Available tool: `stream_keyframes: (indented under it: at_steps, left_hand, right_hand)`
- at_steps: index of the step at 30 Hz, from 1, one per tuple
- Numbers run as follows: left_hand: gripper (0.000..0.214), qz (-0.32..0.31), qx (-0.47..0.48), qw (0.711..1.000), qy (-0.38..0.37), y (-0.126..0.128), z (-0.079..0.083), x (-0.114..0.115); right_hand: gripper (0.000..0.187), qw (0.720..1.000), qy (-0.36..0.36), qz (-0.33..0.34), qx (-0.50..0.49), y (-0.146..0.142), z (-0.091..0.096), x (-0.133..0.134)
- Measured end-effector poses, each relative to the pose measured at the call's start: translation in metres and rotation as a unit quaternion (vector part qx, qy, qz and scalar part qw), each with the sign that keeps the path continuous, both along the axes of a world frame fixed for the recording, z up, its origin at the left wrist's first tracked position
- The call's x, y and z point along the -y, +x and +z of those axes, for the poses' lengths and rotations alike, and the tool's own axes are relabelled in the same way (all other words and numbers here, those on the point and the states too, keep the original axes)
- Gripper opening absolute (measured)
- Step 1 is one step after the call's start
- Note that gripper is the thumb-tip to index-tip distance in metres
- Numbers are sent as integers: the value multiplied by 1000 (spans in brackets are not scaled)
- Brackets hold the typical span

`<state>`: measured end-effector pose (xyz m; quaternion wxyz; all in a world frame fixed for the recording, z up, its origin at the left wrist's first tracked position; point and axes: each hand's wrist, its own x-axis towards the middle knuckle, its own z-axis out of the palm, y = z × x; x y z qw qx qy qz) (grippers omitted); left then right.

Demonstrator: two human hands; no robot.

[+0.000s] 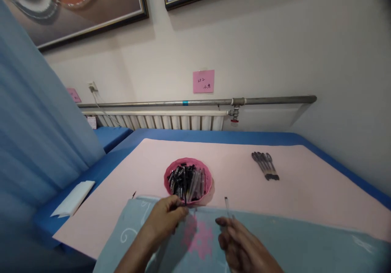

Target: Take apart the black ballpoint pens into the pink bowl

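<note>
A pink bowl [167, 174] full of black and clear pen parts stands on the pink sheet. My left hand [165, 220] hovers just in front of it, fingers pinched on a thin dark pen part at the bowl's near rim. My right hand [241, 246] is closed around a clear pen barrel [227, 205] that points up and away. Both hands are over a grey-blue cloth [305, 244] with a pink flower print.
Several assembled black pens [265, 166] lie in a row at the right of the pink sheet [275, 199]. A white folded paper [73, 198] rests on the blue table cover at left. A blue curtain [33, 134] hangs left; a radiator [159, 121] and pipe run along the wall.
</note>
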<state>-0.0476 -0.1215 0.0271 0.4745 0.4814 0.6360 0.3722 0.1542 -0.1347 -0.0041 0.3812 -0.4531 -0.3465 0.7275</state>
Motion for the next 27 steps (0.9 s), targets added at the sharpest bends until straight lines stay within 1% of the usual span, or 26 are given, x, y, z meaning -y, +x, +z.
stream_keyframes:
  at_steps: [2,4,6,7,9,10,11,12,14,16,17,19,22,25,27]
  left_hand:
    - [13,-3,-81,997,4,-9,9,-16]
    - [13,-9,-157,987,4,-13,13,-29]
    - [15,-8,-210,978,4,-14,13,-39]
    - [16,-5,-227,974,4,-15,12,-42]
    - [17,5,-245,970,5,-16,10,-45]
    - [18,9,-249,969,5,-18,8,-45]
    - [18,14,-259,966,7,-21,7,-45]
    - [18,23,-277,960,10,-24,6,-44]
    - [19,52,-336,940,18,-32,3,-44]
    - [21,78,-399,913,25,-36,2,-46]
    - [22,84,-421,902,29,-36,2,-48]
    - [22,78,-434,897,45,-28,4,-53]
    - [19,37,-401,911,94,-2,11,-64]
    - [17,-23,-369,921,125,33,16,-75]
    - [18,-55,-353,923,146,55,15,-82]
  right_hand:
    - [37,998,53,-24,33,-3,18,-19]
    - [36,991,97,-14,96,-12,31,-42]
    - [38,977,130,22,167,-24,37,-62]
    - [41,963,149,53,217,-30,37,-70]
    - [46,951,171,68,248,-37,34,-81]
    - [46,938,203,75,270,-37,32,-83]
    - [45,917,253,81,296,-35,29,-83]
    - [41,892,302,82,326,-32,27,-83]
    - [31,839,384,74,378,-21,21,-82]
    - [26,806,422,47,413,-9,15,-86]
    - [26,791,434,33,429,-3,11,-91]
    - [26,769,440,-7,464,11,4,-107]
    - [24,739,414,-81,525,44,-5,-141]
    - [25,694,358,-160,604,86,-12,-168]
    - [26,665,308,-192,652,109,-17,-178]
